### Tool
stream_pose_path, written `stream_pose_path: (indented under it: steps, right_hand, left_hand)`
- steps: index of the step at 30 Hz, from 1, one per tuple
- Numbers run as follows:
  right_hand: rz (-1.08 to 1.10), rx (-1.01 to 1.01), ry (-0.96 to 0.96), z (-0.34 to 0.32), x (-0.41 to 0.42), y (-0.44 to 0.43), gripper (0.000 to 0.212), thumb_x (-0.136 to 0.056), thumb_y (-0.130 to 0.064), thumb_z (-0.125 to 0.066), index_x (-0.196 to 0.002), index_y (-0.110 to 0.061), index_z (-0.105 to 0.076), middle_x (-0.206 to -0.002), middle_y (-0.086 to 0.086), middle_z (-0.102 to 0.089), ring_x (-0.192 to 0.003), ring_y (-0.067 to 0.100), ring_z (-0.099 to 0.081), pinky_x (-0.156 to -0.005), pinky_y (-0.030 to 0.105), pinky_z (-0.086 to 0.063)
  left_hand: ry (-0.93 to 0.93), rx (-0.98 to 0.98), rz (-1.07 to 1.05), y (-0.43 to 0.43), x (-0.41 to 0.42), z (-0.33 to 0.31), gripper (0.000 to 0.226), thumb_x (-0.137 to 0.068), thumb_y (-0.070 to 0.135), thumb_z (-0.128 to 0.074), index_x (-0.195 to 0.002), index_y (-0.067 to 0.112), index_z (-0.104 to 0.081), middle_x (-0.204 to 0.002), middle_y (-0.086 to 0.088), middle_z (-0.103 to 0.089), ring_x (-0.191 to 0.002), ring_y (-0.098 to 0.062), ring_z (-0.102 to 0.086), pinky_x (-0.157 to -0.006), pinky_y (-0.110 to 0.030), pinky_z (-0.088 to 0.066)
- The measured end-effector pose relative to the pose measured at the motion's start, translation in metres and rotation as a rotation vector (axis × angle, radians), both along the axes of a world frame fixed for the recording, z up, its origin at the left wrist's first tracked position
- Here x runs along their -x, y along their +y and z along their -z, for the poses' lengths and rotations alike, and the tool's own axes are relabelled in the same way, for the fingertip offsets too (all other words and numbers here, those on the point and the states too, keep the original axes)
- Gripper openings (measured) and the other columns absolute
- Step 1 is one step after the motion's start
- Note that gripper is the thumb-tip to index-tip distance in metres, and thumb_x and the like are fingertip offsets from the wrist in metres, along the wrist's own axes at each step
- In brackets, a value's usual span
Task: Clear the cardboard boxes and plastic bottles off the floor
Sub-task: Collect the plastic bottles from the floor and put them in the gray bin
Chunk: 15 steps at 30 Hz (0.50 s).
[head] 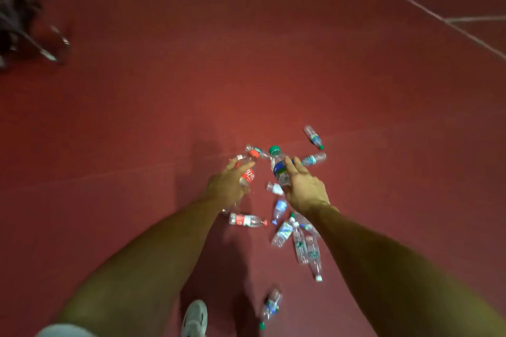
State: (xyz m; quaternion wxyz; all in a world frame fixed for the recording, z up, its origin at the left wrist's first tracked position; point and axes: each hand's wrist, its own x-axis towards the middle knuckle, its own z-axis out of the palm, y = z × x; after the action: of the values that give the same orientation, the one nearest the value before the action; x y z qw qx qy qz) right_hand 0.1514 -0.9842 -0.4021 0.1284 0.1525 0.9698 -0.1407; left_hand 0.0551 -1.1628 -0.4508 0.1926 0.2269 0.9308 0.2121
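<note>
Near mid-frame over the red floor (246, 63), my left fingers (233, 165) clamp a red-capped bottle (249, 174), my right fingers (290, 168) clamp a green-capped bottle (276, 163); other plastic bottles (246, 220) lie scattered below

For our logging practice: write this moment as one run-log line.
left hand: grips red-capped bottle | right hand: grips green-capped bottle | floor: loose bottles lying below both hands

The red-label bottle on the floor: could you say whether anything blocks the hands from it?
Nothing visible covers the red-label bottle, but the left hand holds a red-capped bottle, the right hand a green-capped bottle.
</note>
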Motion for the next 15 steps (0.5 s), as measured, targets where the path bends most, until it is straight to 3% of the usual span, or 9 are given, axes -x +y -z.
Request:
stream_pose_path:
  steps: [8, 15]
  right_hand:
    - [-0.261, 0.083, 0.185, -0.092, 0.092, -0.126, 0.064, -0.097, -0.023, -0.049, -0.156, -0.025, -0.025, -0.166, 0.003, -0.018, -0.128, 0.039, -0.052, -0.100, 0.043, -0.044]
    - [-0.505, 0.218, 0.229, -0.117, 0.161, -0.319, 0.070, -0.098, -0.027, -0.057, -0.158, -0.027, -0.021, -0.167, 0.000, -0.015, -0.137, 0.032, -0.046, -0.108, 0.040, -0.039]
  left_hand:
    - [0.054, -0.007, -0.296, -0.136, 0.037, -0.090, 0.076, -0.090, 0.031, -0.067, -0.152, 0.050, -0.027, -0.167, -0.004, -0.013, -0.145, -0.030, -0.035, -0.115, -0.035, -0.030]
    - [0.158, -0.059, -0.625, -0.322, 0.051, -0.123, 0.074, -0.090, 0.030, -0.061, -0.152, 0.050, -0.026, -0.165, -0.008, -0.020, -0.142, -0.030, -0.040, -0.110, -0.037, -0.035]
